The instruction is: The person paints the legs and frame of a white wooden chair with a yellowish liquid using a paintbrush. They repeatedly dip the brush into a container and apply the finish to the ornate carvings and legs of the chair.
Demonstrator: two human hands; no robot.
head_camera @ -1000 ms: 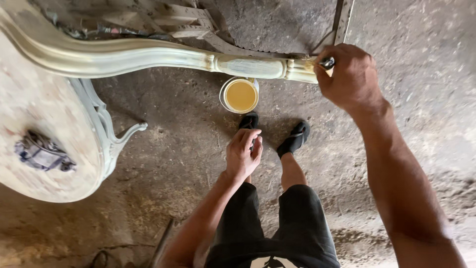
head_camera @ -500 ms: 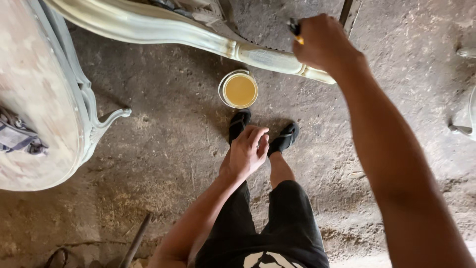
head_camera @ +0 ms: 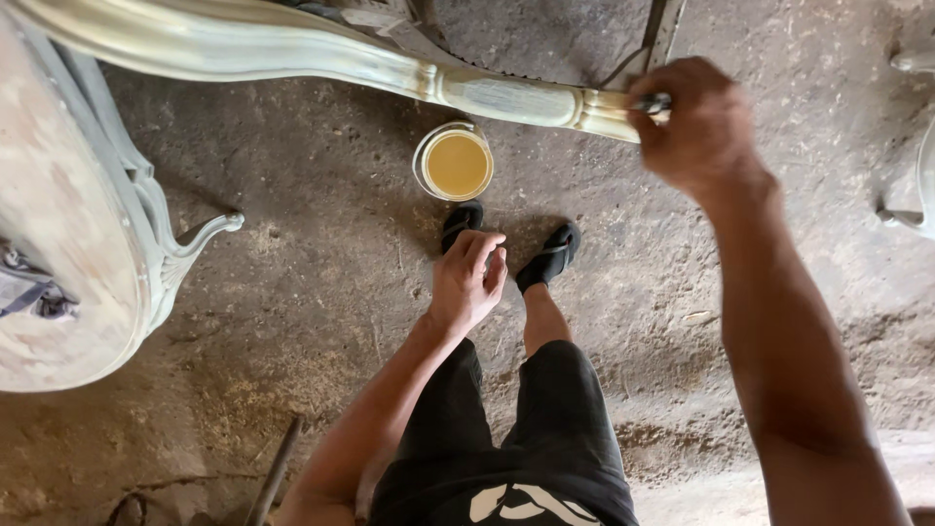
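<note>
My right hand is closed around a paintbrush handle, its tip against the end of a pale carved furniture leg that runs across the top of the view. My left hand hangs loose above my feet, fingers slightly apart, holding nothing. A round can of yellow-tan paint stands on the dirt floor just below the leg, in front of my black sandals.
An upturned pale furniture piece with a curved foot fills the left side. A dark cloth lies on it. Another pale furniture part sits at the right edge. A metal rod lies on the floor at the bottom left.
My right hand moved along the leg, up and left half a second ago, then back right toward its tip. My left hand stayed above my feet.
</note>
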